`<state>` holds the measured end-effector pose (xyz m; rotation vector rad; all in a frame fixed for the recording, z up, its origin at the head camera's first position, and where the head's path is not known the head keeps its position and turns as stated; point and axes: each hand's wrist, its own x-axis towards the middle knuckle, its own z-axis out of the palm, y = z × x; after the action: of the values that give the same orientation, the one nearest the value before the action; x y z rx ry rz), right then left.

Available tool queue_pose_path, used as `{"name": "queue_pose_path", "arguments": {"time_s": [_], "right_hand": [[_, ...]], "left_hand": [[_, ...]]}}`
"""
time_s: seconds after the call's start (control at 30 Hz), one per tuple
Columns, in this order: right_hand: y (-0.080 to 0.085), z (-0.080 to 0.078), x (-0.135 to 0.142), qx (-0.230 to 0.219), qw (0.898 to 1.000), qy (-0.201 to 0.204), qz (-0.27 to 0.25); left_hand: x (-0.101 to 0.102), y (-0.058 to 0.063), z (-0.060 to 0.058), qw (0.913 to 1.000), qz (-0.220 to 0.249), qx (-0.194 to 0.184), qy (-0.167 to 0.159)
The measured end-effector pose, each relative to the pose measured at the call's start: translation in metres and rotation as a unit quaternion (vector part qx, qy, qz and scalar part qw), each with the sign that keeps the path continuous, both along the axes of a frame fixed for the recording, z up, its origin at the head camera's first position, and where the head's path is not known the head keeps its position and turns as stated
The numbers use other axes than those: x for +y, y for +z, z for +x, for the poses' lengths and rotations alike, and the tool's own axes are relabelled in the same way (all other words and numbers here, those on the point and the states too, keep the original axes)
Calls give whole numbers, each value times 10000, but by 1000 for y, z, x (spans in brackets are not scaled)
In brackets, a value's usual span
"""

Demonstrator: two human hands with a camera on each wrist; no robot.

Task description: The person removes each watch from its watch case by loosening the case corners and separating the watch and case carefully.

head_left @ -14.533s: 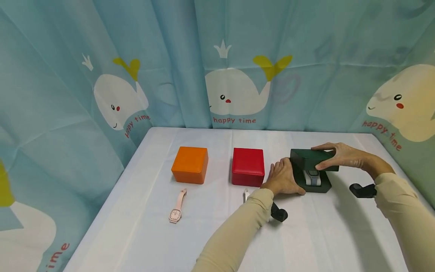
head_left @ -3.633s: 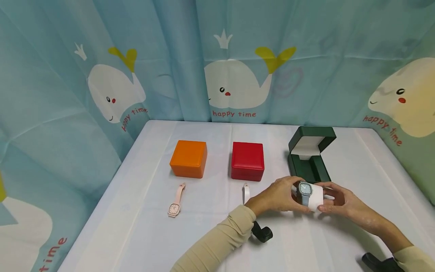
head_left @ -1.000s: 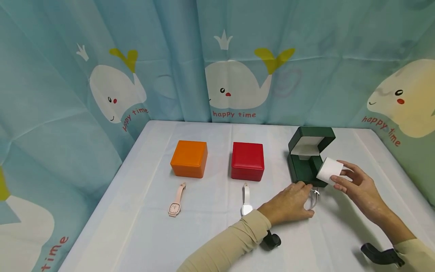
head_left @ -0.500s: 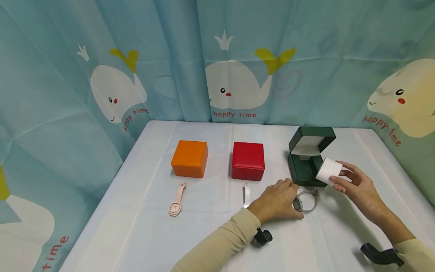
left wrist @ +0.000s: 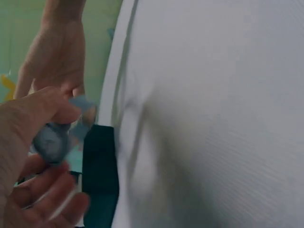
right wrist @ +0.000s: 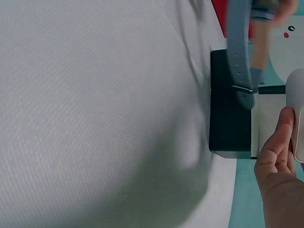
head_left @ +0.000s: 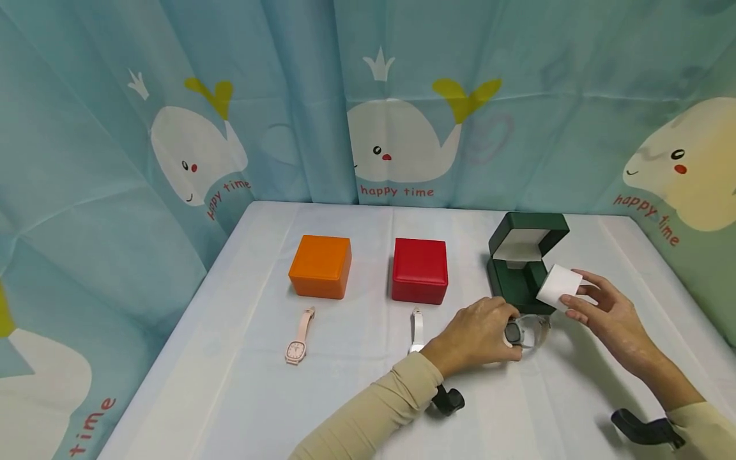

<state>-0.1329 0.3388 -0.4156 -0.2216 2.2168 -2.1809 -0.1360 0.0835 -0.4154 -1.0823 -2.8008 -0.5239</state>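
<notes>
My left hand [head_left: 480,333] pinches a grey-blue watch [head_left: 513,333] by its case, its strap standing out to the right in a loop. In the left wrist view the watch face [left wrist: 51,142] shows between thumb and fingers. My right hand [head_left: 612,316] grips a white watch cushion [head_left: 558,287] by one end, over the front right corner of the green watch box [head_left: 508,291]. That box stands with its lid raised, its pale lining showing. The right wrist view has the grey strap [right wrist: 239,52] hanging in front of the box, and the cushion [right wrist: 295,97] at the right edge.
A closed orange box [head_left: 320,268] and a closed red box [head_left: 420,271] stand left of the green one. Before them lie a pink watch [head_left: 297,348] and a white watch [head_left: 416,329], partly hidden by the left arm. A whale-print curtain [head_left: 402,140] hangs behind the white table [head_left: 230,383].
The green box's lid was lifted and the cushion came out bearing the watch. Watch and cushion are now apart, one in each hand. Lately the left hand moved slightly right.
</notes>
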Motion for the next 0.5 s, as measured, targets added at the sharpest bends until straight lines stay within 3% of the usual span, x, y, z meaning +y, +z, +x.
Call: {"name": "queue_pose_path", "arguments": {"time_s": [0.13, 0.5], "right_hand": [[0, 0, 1, 33, 10000, 9, -73], [0, 1, 1, 107, 9999, -57, 27]], "left_hand": [[4, 6, 1, 9995, 179, 251, -72], [19, -3, 4, 9989, -239, -363, -150]]}}
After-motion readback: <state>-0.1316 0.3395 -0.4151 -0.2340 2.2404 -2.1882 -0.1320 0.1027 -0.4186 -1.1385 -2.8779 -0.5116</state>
